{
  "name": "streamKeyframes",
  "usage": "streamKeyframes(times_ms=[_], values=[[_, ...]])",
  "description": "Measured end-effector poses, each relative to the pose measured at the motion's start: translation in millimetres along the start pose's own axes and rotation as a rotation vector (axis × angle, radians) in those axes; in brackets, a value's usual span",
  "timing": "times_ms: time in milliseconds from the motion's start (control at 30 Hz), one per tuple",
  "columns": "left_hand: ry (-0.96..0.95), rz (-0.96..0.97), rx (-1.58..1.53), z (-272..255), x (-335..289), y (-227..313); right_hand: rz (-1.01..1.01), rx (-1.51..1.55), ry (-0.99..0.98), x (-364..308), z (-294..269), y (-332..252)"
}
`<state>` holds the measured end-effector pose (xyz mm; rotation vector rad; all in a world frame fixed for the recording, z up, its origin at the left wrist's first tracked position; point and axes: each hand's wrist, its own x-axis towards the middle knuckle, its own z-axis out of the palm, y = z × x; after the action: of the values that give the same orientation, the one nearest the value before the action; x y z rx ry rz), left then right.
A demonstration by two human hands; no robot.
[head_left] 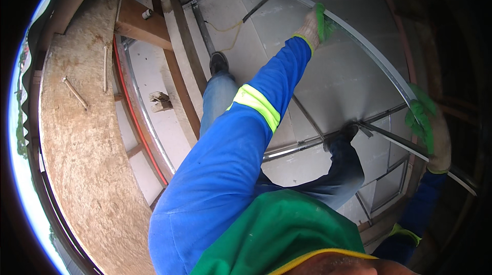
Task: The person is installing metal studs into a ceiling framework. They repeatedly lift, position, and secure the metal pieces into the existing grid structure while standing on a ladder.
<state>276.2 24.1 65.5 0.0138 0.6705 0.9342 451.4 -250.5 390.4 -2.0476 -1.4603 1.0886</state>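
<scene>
Two gloved hands on one long metal rail point(369, 52) running diagonally above ceiling boards. Left hand point(319, 25) wrapped around rail's upper stretch; right hand point(429, 130) clasps lower stretch. Two shoes point(219, 63) on framing. One red pipe point(134, 113) along wall.

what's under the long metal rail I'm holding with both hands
Below the metal rail held by left hand and right hand: grey panels, thin metal framing. Anything beneath the panels is hidden.

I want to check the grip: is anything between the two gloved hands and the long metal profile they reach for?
Nothing visible is. The left hand grips the metal profile near its upper end, and the right hand holds it lower down. The stretch between them is bare.
</scene>
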Motion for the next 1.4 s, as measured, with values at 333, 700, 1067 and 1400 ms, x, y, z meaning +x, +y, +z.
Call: streamKeyframes(times_ms=[333, 700, 1067, 1400], values=[[0.093, 0.001, 0.308, 47, 2, 36, 0.172, 0.138, -0.157, 45, -70, -32], [0.306, 0.260, 0.398, -53, -46, -21, 0.305, 0.523, -0.289, -38, 77, 65], [0.195, 0.191, 0.754, -52, -79, -17, 0.368, 1.000, -0.225, -96, 222, 93], [-0.044, -0.011, 1.626, -115, -176, 72, 0.562, 0.793, -0.136, -135, 220, 115]])
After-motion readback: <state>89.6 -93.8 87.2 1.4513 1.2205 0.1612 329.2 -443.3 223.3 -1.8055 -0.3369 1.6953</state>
